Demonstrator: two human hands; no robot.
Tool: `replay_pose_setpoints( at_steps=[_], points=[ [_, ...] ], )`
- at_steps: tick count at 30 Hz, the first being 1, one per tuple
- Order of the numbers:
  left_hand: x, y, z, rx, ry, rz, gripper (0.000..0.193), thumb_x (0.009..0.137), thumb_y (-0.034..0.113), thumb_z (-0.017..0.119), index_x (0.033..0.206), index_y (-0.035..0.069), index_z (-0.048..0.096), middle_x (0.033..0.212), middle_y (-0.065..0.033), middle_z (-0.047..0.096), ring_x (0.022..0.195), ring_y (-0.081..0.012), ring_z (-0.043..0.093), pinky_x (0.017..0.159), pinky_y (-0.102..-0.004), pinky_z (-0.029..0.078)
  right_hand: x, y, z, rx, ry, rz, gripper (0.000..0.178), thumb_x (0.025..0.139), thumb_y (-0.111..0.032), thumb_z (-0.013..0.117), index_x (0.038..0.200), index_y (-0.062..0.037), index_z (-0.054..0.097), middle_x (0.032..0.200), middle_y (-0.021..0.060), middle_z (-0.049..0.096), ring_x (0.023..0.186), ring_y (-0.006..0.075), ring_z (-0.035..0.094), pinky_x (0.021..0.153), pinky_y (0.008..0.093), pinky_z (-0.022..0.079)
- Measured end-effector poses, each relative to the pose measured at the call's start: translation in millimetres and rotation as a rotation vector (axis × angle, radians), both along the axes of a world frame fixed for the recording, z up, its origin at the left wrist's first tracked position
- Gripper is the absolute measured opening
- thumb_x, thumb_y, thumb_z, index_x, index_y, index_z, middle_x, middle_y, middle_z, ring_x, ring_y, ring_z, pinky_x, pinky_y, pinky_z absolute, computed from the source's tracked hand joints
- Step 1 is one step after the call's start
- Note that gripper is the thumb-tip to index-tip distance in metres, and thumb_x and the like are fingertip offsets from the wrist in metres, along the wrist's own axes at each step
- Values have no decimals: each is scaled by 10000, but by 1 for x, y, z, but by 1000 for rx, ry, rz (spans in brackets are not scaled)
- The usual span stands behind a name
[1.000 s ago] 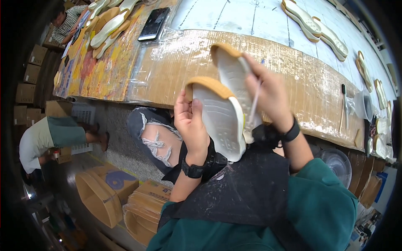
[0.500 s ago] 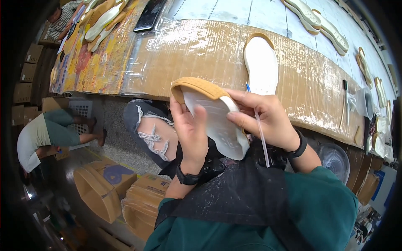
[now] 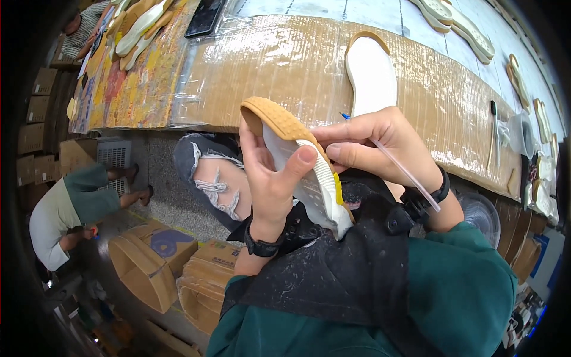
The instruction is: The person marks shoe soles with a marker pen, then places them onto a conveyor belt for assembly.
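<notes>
A shoe sole (image 3: 324, 178), tan at one end with white sides and a yellow patch, is tilted on its side above my lap. My left hand (image 3: 270, 181) grips it, thumb on the near sidewall and fingers behind the tan part. At the sole's right edge my right hand (image 3: 392, 146) is closed, thumb against the fingers. A slim pen-like stick (image 3: 410, 177) with a clear shaft passes through that hand, its blue tip poking out beyond the fingers. Beyond the hand, another white sole with a tan rim (image 3: 372, 74) lies on the wrapped cardboard (image 3: 256, 71).
A phone (image 3: 204, 19) and a pile of soles (image 3: 143, 30) lie to the far left. More soles (image 3: 461, 30) sit at the far right, near a black-tipped brush (image 3: 495, 131). Cardboard boxes (image 3: 146, 268) stand on the floor, left. A bent-over person (image 3: 71, 205) is beyond them.
The sole has been turned so its outer sidewall and yellow patch show instead of its inside. My left thumb has come onto the sidewall. The stick has tilted in my right hand.
</notes>
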State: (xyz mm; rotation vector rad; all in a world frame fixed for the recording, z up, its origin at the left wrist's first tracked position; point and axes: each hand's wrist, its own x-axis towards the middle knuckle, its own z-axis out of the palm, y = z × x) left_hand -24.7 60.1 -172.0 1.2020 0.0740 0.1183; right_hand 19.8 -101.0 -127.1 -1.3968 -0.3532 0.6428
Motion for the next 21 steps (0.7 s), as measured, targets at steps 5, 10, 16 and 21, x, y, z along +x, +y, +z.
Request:
replay_pose_setpoints(
  at_steps=[5,10,16,21],
  points=[
    [0,-3,0,0,-1,9,809,675,182,717,1264,13,189,1051,-91,433,928,-160,492,817,-282,408,2,0,3,-70,-75,5,233,757,-74,580,965,28,603,763,99,632,670,89,580,628,208,473],
    [0,-2,-3,-7,-1,20,798,673,169,715,1259,13,197,1040,-91,441,920,-155,493,806,-275,410,-1,2,-1,-75,-127,-58,224,736,-71,582,936,24,616,747,87,630,660,82,576,605,210,467],
    [3,0,-7,-41,68,-13,826,659,194,727,1262,25,189,1030,-87,448,919,-151,489,798,-270,410,-1,3,-7,-17,-38,-51,234,758,-32,551,980,26,597,754,78,626,674,76,572,614,209,476],
    [0,7,-14,13,41,-98,858,642,190,740,1267,34,174,1044,-91,449,937,-164,489,809,-272,411,1,-3,-15,19,-69,10,250,792,-46,546,1029,29,567,820,76,621,711,86,572,660,211,476]
  ],
)
